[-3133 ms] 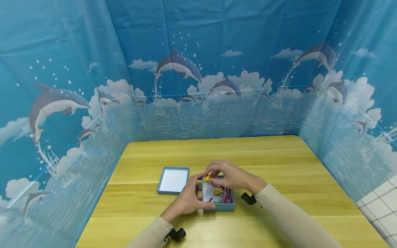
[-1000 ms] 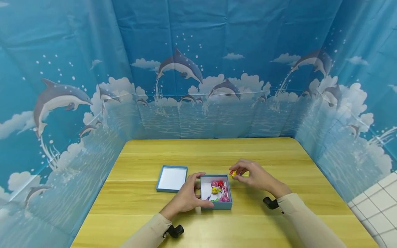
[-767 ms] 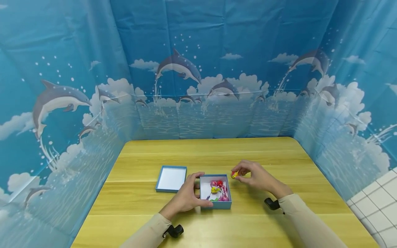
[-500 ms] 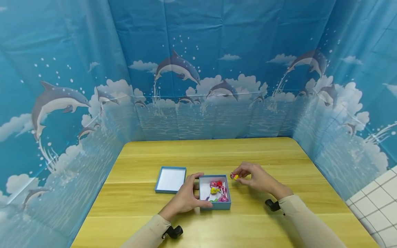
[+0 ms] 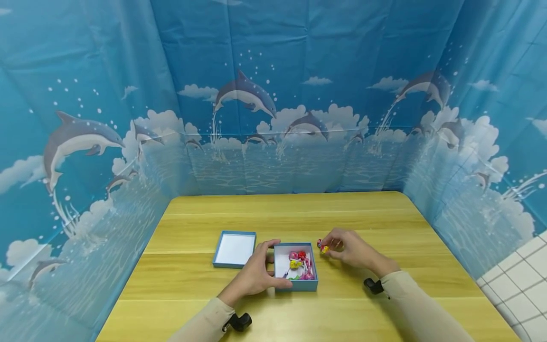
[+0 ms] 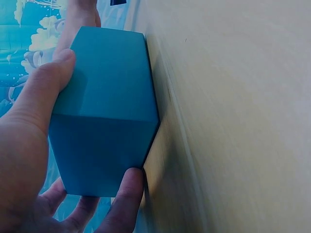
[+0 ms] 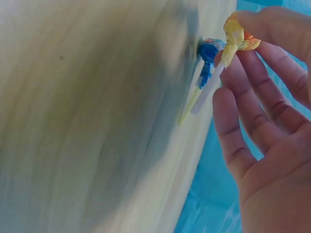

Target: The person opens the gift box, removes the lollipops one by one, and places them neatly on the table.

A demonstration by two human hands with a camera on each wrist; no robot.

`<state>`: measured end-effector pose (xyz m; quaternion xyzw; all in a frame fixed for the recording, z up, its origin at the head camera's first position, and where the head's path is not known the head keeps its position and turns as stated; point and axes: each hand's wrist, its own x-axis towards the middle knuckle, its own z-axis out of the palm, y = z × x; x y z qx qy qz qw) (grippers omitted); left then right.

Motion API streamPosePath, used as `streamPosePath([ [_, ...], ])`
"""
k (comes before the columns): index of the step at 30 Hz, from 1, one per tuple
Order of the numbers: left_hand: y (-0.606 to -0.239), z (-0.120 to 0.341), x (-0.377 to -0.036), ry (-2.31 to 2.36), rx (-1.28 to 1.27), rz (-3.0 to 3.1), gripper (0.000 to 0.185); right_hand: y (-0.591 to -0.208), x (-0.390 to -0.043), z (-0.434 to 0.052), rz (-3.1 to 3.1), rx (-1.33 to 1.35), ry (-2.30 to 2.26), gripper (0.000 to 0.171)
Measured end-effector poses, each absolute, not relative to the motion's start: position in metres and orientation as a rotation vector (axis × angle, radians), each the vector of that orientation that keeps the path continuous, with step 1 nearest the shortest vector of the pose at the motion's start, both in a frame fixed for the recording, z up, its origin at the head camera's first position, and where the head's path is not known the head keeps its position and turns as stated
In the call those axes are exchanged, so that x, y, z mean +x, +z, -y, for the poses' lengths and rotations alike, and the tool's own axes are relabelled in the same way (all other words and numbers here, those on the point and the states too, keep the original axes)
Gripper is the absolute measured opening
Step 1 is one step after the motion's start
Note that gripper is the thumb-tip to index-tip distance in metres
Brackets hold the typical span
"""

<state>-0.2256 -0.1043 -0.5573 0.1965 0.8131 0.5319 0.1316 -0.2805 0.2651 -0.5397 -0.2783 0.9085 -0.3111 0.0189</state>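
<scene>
Dolphin-print backdrop, wooden counter [image 5: 384, 218]. Left hand [image 5: 252, 275] gripping blue box [image 5: 295, 285] of sweets; right hand [image 5: 348, 249] pinching yellow lollipop [image 7: 233, 36] beside it. Probably light, crinkly, best held by wrapped head.

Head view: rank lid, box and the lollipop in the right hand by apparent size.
1. Lid and box: footprints look about alike; no clear ranking.
2. Lollipop, pinched by the right hand: by far the smallest.
</scene>
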Motion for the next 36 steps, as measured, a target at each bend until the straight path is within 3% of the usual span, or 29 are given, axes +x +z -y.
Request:
streamPosePath([
  [36, -0.552, 0.099, -0.225, 1.534, 0.571, -2.336, 0.12, -0.551, -0.277, -0.267, -2.864, -0.916, -0.965, 0.021],
])
